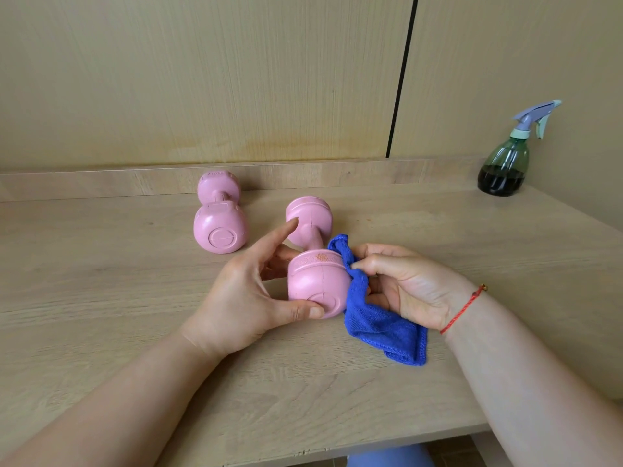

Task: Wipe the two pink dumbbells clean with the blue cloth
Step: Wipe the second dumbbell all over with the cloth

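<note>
Two pink dumbbells lie on the wooden table (101, 298). The near dumbbell (315, 278) is in the middle, its near head carrying an orange stain on top. My left hand (249, 291) holds that head, thumb on its end face, fingers behind, index finger touching the far head. My right hand (401, 281) grips the blue cloth (381, 318) and presses it against the right side of the near head; part of the cloth hangs down onto the table. The second dumbbell (219, 224) lies untouched to the back left.
A green spray bottle (505, 166) with dark liquid and a lilac trigger stands at the back right by the wall. A low wooden ledge (101, 183) runs along the back. The table's front edge is close to me.
</note>
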